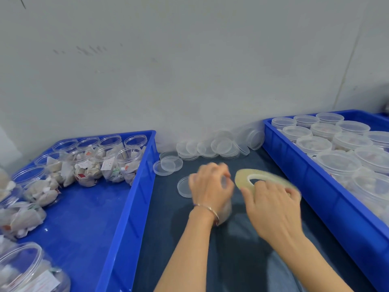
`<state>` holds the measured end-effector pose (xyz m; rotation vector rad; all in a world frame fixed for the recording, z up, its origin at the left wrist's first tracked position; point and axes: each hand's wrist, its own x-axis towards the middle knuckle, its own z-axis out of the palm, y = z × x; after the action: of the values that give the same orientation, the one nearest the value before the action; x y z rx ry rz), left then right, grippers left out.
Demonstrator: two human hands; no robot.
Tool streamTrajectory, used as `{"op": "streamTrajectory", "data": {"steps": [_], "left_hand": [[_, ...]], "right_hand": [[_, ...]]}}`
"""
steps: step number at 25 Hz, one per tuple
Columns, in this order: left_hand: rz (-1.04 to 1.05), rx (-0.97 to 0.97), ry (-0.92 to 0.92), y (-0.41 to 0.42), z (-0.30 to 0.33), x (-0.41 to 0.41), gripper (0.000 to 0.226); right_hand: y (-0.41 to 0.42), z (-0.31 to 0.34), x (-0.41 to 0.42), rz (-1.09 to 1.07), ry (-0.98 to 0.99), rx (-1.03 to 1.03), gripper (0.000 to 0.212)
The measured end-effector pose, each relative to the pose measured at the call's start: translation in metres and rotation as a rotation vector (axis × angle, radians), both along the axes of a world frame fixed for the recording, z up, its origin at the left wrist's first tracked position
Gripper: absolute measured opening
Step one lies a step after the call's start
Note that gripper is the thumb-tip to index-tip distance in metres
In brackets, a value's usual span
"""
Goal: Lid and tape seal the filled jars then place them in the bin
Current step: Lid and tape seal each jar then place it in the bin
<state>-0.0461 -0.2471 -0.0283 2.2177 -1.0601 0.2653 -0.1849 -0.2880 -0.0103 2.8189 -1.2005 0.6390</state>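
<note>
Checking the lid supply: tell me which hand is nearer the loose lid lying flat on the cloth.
Left. The left hand overlaps the lid's edge; the right hand holds the tape roll farther right.

My left hand [210, 186] is out in front of me, a bit to the left. Its fingers are curled down and closed around something I can't make out, and they look blurry. There is a thin bangle on my left wrist. My left arm is bare and comes up from the bottom. My right hand [273, 205] is close beside my left one, but they do not touch. Its back faces up, and its fingers bend down and grip. My right arm is bare too.
</note>
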Motion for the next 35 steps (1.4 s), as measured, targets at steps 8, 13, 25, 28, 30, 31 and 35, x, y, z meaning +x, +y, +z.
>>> {"op": "streamTrajectory", "data": {"steps": [8, 13, 25, 28, 30, 31, 35], "left_hand": [[0.145, 0.031, -0.003, 0.004, -0.002, 0.014, 0.016], [0.183, 0.291, -0.013, 0.017, 0.000, 0.013, 0.036], [-0.179, -0.361, 0.223, -0.005, 0.039, -0.062, 0.064], [-0.367, -0.447, 0.222, -0.040, 0.069, -0.102, 0.073], [-0.495, -0.379, 0.178, -0.059, 0.082, -0.121, 0.079], [-0.538, -0.328, 0.172, -0.067, 0.086, -0.129, 0.080], [-0.632, -0.173, 0.242, -0.090, 0.086, -0.155, 0.070]], "right_hand": [[-0.015, -0.025, -0.004, 0.022, 0.101, 0.053, 0.044], [-0.030, -0.071, 0.018, 0.143, 0.353, 0.155, 0.042], [-0.062, -0.008, -0.030, 0.524, -0.292, 0.163, 0.102], [-0.076, 0.022, -0.060, 0.418, -0.541, 0.076, 0.112], [-0.086, 0.035, -0.084, 0.254, -0.584, 0.031, 0.114], [-0.090, 0.040, -0.097, 0.191, -0.556, 0.039, 0.117], [-0.099, 0.044, -0.136, 0.084, -0.440, 0.100, 0.111]]}}
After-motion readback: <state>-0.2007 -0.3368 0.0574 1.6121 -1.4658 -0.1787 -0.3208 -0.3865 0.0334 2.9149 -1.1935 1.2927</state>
